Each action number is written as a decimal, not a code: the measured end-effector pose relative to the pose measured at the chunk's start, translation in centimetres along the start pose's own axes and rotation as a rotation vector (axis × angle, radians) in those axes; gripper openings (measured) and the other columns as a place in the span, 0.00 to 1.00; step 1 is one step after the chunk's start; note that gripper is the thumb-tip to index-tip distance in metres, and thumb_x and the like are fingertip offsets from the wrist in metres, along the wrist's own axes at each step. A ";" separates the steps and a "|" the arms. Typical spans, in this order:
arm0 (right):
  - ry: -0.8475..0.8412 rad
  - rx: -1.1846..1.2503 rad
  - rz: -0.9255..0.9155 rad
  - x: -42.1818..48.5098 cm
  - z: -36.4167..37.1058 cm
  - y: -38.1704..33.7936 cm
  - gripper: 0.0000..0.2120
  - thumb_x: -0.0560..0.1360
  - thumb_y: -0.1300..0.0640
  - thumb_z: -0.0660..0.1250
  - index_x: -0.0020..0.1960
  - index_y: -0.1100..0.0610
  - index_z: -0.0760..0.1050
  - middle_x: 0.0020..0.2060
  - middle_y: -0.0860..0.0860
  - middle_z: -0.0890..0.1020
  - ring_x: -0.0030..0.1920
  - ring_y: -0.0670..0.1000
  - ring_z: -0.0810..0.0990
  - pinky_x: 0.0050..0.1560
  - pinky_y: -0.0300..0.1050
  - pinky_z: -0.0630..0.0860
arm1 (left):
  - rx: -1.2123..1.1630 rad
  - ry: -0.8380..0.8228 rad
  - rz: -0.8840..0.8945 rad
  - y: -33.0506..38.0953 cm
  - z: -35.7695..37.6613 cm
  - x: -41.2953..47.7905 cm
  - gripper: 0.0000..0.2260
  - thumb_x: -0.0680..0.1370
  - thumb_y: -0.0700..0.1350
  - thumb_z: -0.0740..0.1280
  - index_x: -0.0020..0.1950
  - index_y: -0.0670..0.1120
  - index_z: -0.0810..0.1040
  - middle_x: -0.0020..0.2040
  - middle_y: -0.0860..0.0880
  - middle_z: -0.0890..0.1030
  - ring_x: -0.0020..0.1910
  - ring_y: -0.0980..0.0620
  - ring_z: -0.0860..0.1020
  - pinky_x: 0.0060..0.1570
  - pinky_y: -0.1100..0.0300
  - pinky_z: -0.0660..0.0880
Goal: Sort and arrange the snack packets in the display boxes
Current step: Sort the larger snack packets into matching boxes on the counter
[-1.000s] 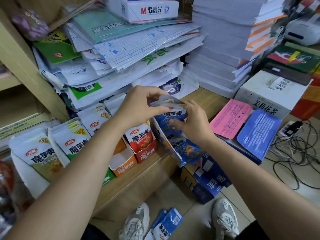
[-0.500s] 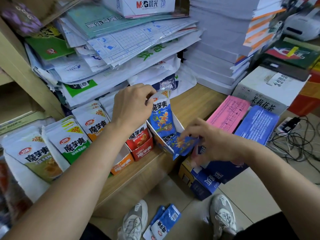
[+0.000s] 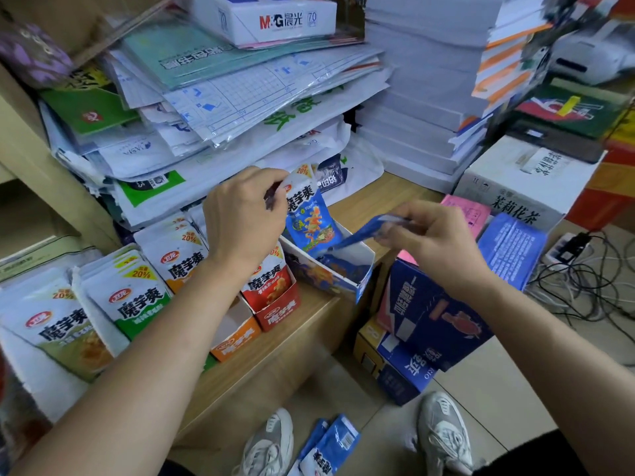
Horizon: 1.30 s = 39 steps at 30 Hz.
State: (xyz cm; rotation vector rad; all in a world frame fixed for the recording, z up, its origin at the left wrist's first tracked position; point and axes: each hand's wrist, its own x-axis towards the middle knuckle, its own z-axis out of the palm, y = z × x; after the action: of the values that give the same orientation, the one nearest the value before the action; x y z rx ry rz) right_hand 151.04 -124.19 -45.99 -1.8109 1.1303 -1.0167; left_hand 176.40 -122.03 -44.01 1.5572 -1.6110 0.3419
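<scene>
cluttered wooden shelf (image 3: 374, 204), paper stacks (image 3: 422, 97) behind. left hand (image 3: 244, 214) pinched the top of an upright blue packet (image 3: 311, 221) standing at the back of the blue box (image 3: 323, 274). right hand (image 3: 436, 238), nearer the box's open front, pinched a second blue packet (image 3: 360, 233), its long axis slanting down-left with the lower end over the box mouth. free room lay in front of the upright packet. box corner sat at the shelf edge. spare blue packets (image 3: 330, 444) lay on the floor.
</scene>
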 end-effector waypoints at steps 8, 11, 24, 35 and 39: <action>0.310 0.454 0.191 0.0 -1.8 -0.9 0.13 0.69 0.54 0.77 0.37 0.64 0.82 0.35 0.56 0.83 0.38 0.52 0.82 0.49 0.47 0.80 | -0.239 -0.120 -0.446 -0.5 0.3 0.8 0.09 0.73 0.42 0.77 0.51 0.51 0.86 0.37 0.57 0.81 0.37 0.57 0.81 0.47 0.59 0.80; 0.248 0.369 0.244 0.7 -0.3 -0.3 0.17 0.68 0.66 0.79 0.56 0.60 0.82 0.48 0.50 0.82 0.42 0.41 0.83 0.43 0.36 0.81 | -0.368 -0.134 -0.533 -0.4 0.2 1.1 0.11 0.72 0.40 0.78 0.49 0.53 0.84 0.38 0.59 0.82 0.35 0.65 0.79 0.42 0.65 0.78; 0.167 -0.150 0.108 5.7 6.1 0.7 0.07 0.73 0.57 0.75 0.37 0.55 0.81 0.30 0.53 0.80 0.31 0.52 0.74 0.35 0.47 0.71 | -0.475 -0.128 -0.559 -1.3 0.0 1.3 0.15 0.73 0.39 0.78 0.41 0.60 0.80 0.38 0.60 0.82 0.34 0.65 0.79 0.43 0.62 0.79; -0.328 -0.381 0.172 6.3 -1.6 2.4 0.08 0.69 0.58 0.81 0.42 0.53 0.81 0.29 0.46 0.76 0.31 0.47 0.72 0.40 0.45 0.72 | -0.370 -0.157 -0.516 -2.1 0.0 1.3 0.11 0.73 0.41 0.78 0.43 0.58 0.82 0.40 0.58 0.84 0.38 0.56 0.82 0.47 0.55 0.82; -0.196 -0.015 0.245 5.6 -2.5 2.4 0.05 0.71 0.65 0.77 0.44 0.61 0.82 0.31 0.49 0.83 0.32 0.44 0.80 0.37 0.38 0.76 | -0.354 -0.169 -0.532 -1.7 0.1 1.3 0.09 0.73 0.42 0.78 0.46 0.56 0.84 0.40 0.58 0.83 0.38 0.59 0.81 0.48 0.55 0.82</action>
State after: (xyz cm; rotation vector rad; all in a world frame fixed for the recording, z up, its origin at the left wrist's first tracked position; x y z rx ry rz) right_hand 149.64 -130.61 -45.82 -1.6923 1.2043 -0.6749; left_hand 178.06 -123.27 -43.76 1.6858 -1.2266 -0.3520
